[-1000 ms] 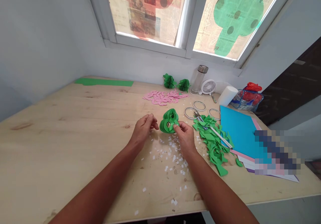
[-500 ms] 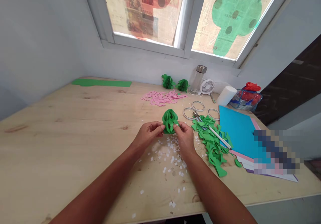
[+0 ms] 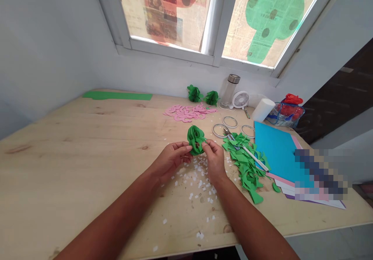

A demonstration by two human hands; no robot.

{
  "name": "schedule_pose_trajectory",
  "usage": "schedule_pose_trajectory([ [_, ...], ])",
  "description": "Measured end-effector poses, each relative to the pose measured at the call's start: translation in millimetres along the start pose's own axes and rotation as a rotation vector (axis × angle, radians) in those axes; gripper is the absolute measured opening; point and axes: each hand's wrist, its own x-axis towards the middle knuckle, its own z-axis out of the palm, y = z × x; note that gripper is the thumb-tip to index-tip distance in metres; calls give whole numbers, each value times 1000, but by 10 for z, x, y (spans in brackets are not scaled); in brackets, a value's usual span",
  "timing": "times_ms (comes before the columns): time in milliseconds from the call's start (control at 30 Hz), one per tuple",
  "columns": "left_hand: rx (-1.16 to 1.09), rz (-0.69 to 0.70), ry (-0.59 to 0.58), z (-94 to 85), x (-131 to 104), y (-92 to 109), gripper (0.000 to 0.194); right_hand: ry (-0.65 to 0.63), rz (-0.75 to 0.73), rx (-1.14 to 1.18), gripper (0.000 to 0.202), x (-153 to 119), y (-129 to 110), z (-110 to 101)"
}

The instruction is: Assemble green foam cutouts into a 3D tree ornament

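Observation:
A layered green paper ornament (image 3: 196, 135), with looped folds spreading open, is held up over the table between both hands. My left hand (image 3: 176, 154) pinches its lower left edge between thumb and fingers. On the other side, my right hand (image 3: 214, 155) grips the lower right edge, thumb on the front. A gap shows through the folds near the right thumb. Small white paper bits (image 3: 201, 174) lie scattered beneath the hands. Right of my right hand spreads a heap of green paper scraps (image 3: 247, 166), with scissors (image 3: 229, 133) and a white pen (image 3: 255, 158) on top.
Pink paper cutouts (image 3: 189, 113) lie beyond the hands, with two finished-looking green paper ornaments (image 3: 194, 93) behind. Tape rolls (image 3: 230, 122), a glass bottle (image 3: 230, 91), a small fan (image 3: 240, 99), a white roll (image 3: 263, 110), a basket (image 3: 287, 114) and blue paper (image 3: 276, 147) stand or lie rightward. Green strip (image 3: 116, 95) lies far left.
The green paper ornament has turned slightly and shifted a little left, and a gap between its folds has opened wider. Both hands still grip it.

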Motion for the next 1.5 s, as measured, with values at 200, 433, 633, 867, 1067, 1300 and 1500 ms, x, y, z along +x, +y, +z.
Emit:
schedule_pose_trajectory([
  [200, -65, -26, -7, 6, -14, 36, 18, -17, 20, 73, 23, 8, 16, -7],
  [433, -59, -16, -2, 21, -26, 51, 17, -3, 40, 92, 26, 25, 53, -7],
  [633, -55, -10, 6, 34, -19, 26, 21, -10, -1, -2, 23, 8, 12, 2],
  [867, -31, -21, 1, 14, 6, -11, 22, -7, -78, -147, 23, 3, 33, -9],
  [1067, -37, -15, -24, 14, 1, -11, 21, -17, -183, -257, 20, 13, 45, -29],
  [1300, -41, -5, -33, 11, -3, -5, 20, -32, -275, -381, 15, -6, 53, -37],
  [1500, 6, 21, -52, -16, 6, -20, 23, -43, -292, -493, 17, -12, 37, -39],
])
